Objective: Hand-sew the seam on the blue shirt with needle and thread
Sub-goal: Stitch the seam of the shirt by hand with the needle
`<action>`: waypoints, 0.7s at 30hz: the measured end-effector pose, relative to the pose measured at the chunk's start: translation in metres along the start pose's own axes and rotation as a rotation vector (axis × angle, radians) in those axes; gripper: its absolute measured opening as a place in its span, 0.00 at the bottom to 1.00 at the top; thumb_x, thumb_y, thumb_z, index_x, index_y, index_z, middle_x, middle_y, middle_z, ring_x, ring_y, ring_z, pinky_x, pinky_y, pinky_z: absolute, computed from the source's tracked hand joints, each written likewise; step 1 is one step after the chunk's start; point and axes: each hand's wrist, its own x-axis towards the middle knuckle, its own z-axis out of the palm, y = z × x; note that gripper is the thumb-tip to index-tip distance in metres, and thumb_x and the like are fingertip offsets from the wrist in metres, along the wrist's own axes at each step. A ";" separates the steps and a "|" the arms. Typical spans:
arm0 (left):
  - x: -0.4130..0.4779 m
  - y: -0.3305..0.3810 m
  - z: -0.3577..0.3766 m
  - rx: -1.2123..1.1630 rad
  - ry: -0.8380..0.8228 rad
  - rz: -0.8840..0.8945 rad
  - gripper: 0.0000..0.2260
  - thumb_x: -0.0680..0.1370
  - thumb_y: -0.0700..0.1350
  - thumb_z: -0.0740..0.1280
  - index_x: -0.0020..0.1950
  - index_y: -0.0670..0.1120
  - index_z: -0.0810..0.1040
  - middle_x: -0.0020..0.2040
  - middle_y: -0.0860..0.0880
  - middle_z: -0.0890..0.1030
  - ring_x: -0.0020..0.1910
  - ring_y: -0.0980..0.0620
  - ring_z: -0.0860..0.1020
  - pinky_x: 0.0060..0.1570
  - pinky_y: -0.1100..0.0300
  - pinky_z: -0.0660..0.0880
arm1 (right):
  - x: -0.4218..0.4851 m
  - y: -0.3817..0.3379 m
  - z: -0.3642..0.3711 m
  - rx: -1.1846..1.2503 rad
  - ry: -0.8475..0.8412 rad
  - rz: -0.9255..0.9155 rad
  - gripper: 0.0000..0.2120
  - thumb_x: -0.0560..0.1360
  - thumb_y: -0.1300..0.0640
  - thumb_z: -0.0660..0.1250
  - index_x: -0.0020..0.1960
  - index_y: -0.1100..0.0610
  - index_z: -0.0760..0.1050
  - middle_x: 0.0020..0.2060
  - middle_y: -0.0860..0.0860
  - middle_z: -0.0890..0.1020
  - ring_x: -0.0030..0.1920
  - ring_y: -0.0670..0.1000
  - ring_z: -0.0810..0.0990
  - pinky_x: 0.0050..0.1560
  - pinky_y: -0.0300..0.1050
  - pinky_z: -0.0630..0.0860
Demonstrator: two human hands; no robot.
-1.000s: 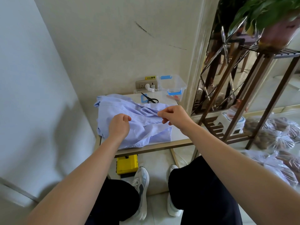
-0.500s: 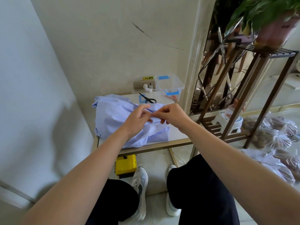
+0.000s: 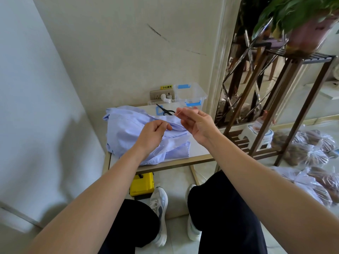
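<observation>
- The blue shirt (image 3: 128,129) lies crumpled on the small counter (image 3: 199,150) in the middle of the frame, and its bulk fills the counter's left part
- The left hand (image 3: 153,133) rests on the cloth with its fingers curled; its grip is narrow, thumb and forefinger pinching a raised fold of the shirt at the right end of the heap
- The right hand (image 3: 197,123) is lifted off the cloth just right of that fold, palm turned towards the camera; its grip is also narrow, the fingertips closed on a fine sliver that I take for the needle (image 3: 178,113) (too thin to be certain)
- The thread is too fine to trace with any confidence
- The relation that matters: the pinched fold sits just below and left of the needle, near but not touching, while the left hand is already on it
- The fold's ridge runs roughly across the frame and the needle slants from lower left to upper right, so my judgement is that the right hand must bring it down and leftward into the fold
- Scissors (image 3: 166,111) and a clear box (image 3: 190,96) lie at the counter's far edge, behind both hands
</observation>
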 end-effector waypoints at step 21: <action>-0.008 -0.007 -0.002 0.563 -0.106 -0.136 0.14 0.78 0.38 0.57 0.42 0.50 0.80 0.45 0.46 0.85 0.36 0.50 0.81 0.41 0.62 0.74 | -0.009 -0.014 -0.009 -0.364 0.192 -0.007 0.13 0.82 0.62 0.53 0.57 0.60 0.76 0.27 0.48 0.69 0.23 0.45 0.63 0.24 0.36 0.60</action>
